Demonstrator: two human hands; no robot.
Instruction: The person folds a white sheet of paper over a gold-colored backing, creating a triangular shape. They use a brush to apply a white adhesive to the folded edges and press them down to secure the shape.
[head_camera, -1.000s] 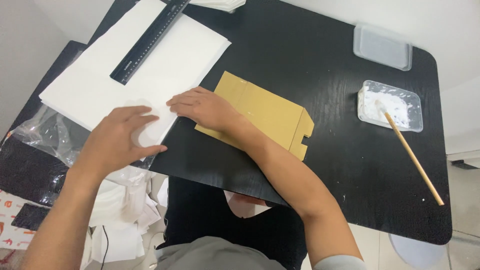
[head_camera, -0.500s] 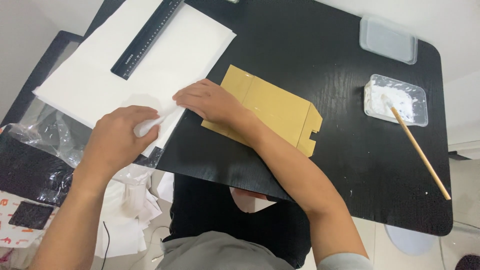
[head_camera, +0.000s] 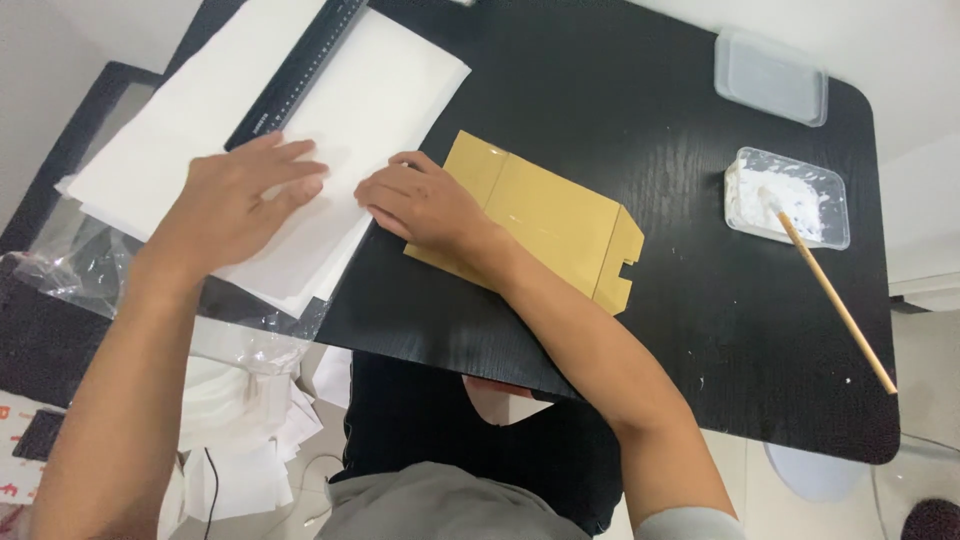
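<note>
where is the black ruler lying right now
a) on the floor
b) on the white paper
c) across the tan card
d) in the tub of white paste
b: the ruler lies slantwise on the white paper at the table's far left, just beyond the left hand, which presses flat on the same paper; the tan card bears only the right hand.

A clear lid lies beyond a paste tub — brush resting inside.
</note>
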